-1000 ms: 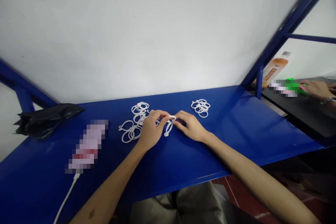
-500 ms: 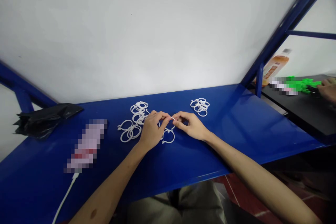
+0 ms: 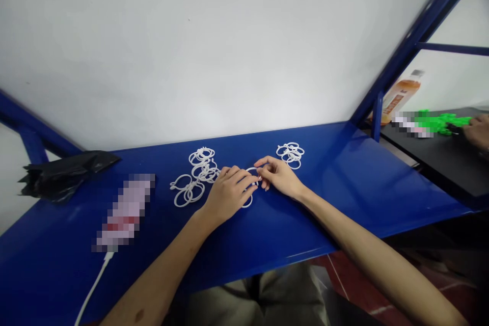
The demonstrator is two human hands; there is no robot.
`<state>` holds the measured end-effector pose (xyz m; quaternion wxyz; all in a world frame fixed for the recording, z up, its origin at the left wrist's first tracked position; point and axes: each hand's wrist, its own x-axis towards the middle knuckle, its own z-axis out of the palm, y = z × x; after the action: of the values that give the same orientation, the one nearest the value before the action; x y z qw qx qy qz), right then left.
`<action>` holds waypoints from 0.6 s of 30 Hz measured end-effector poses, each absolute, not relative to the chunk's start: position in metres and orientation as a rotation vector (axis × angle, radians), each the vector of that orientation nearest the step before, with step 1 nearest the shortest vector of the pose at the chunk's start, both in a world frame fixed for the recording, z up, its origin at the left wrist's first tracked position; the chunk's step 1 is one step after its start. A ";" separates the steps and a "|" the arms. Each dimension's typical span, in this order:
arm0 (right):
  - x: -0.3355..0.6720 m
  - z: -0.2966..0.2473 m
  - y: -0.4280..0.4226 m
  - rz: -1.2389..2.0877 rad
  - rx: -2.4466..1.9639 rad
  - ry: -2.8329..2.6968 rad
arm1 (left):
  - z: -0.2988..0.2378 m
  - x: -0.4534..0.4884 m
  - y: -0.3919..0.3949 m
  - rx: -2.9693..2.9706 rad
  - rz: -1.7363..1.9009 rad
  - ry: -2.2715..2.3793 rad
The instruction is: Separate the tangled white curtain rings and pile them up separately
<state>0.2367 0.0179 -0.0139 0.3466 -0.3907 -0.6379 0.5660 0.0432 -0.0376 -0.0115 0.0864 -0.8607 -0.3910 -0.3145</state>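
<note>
My left hand [image 3: 230,193] is closed, its fingertips meeting a white plastic ring [image 3: 251,169] at the middle of the blue table. From the other side, my right hand [image 3: 279,177] pinches the same ring between thumb and fingers. Part of the ring is covered by the fingers. Just below the fingertips, another white ring [image 3: 247,202] shows, partly hidden by my left hand. Left of my hands lies a loose group of several white rings [image 3: 190,194] with small clasp-like ends. A smaller cluster of white rings [image 3: 291,152] lies beyond my right hand.
A blurred-out phone-like object [image 3: 128,209] with a white cable [image 3: 92,290] lies at left, near a black plastic bag [image 3: 71,173]. Blue frame bars [image 3: 377,117] flank the table. On a black table at right are a bottle [image 3: 401,97], green items [image 3: 439,123] and another person's hand [image 3: 477,131].
My fingertips have shifted slightly down and right. The ring between them is now turned so its curve shows, and my left hand covers more of the ring below.
</note>
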 end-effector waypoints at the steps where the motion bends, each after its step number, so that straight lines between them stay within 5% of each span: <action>1: 0.237 -0.014 0.017 1.463 -1.009 -1.673 | -0.012 0.043 -0.037 -2.568 -0.959 -1.180; 6: 0.236 -0.009 0.011 1.150 -0.877 -1.854 | -0.010 0.042 -0.035 -2.519 -1.312 -1.383; 10: 0.234 -0.006 0.005 1.229 -0.797 -1.928 | -0.005 0.040 -0.035 -2.431 -1.529 -1.528; 18: 0.237 -0.004 -0.001 1.033 -0.795 -2.065 | -0.013 0.039 -0.031 -2.524 -1.483 -1.695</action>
<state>0.2370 -0.0006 -0.0042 0.3426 -0.3060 -0.7944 0.3974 0.0387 -0.0315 -0.0127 -0.1203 -0.7408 -0.4973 -0.4352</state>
